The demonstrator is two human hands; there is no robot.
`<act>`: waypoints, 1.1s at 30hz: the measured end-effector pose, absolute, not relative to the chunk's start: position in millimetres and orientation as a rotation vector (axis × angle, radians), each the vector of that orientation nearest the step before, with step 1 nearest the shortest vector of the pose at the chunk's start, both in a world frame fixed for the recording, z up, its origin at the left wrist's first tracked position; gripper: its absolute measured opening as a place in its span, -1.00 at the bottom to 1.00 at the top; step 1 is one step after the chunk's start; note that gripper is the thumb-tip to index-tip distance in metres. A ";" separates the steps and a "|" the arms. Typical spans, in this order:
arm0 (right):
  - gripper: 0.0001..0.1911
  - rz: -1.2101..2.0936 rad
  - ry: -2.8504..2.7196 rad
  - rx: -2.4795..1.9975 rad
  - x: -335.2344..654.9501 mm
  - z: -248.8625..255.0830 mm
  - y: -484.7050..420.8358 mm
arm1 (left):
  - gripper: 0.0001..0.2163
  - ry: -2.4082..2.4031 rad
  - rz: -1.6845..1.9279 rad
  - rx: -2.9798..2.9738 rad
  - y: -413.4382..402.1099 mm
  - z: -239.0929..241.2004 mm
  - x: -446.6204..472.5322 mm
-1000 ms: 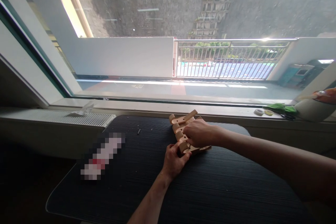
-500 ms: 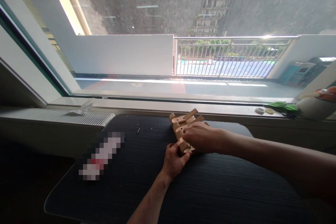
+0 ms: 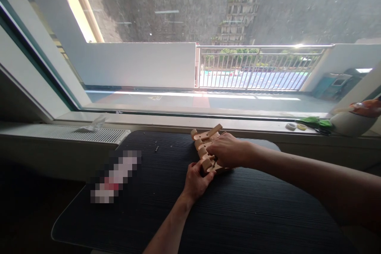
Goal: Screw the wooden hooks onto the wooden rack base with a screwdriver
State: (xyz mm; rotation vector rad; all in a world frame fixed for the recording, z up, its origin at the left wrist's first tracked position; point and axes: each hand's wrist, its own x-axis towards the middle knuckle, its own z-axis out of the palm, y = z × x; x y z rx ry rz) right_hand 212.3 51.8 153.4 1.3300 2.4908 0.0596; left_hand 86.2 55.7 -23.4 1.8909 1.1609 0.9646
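Blocks (image 3: pixel 203 152) of pale wood, joined in a stepped row, lie near the far edge of a dark table (image 3: pixel 262 214). The person's left hand (image 3: pixel 198 182) holds the near end of the row, thumb on one side and fingers on the other. The right hand (image 3: pixel 228 151) rests over the blocks from the right, fingers curled in; whether it grips the wood or some small thing cannot be told, since the knuckles hide the spot (a dark bit (image 3: pixel 215 159) shows just beneath them, too small to name). That hand also covers much of the row's right side. Well to the left on the table lies a thin pin (image 3: pixel 156 149), and nearer the person a strip (image 3: pixel 116 176) with a red patch, pixelated past reading. Beyond the table's left corner a clear plastic bag (image 3: pixel 95 123) sits on a white radiator (image 3: pixel 105 135). The window sill (image 3: pixel 166 120) runs behind the table; towards its right end sit a white ring (image 3: pixel 291 126), a yellowish ring (image 3: pixel 301 127), a green cloth (image 3: pixel 314 122) and a large pale pot (image 3: pixel 351 122), close together and well apart from both hands. Outdoors stand a low wall (image 3: pixel 139 65) and a metal railing (image 3: pixel 260 49).
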 end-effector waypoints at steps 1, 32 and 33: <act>-0.89 0.055 2.504 1.299 212.4 154.3 50.1 | -0.72 1.164 0.960 1.886 55.7 -23.2 86.1; -0.82 0.074 2.585 1.152 217.2 143.3 50.4 | -0.79 1.170 0.958 1.902 56.7 -27.3 86.6; -0.84 0.066 2.573 1.177 217.3 142.1 51.8 | -0.79 1.172 0.955 1.905 56.8 -27.5 86.8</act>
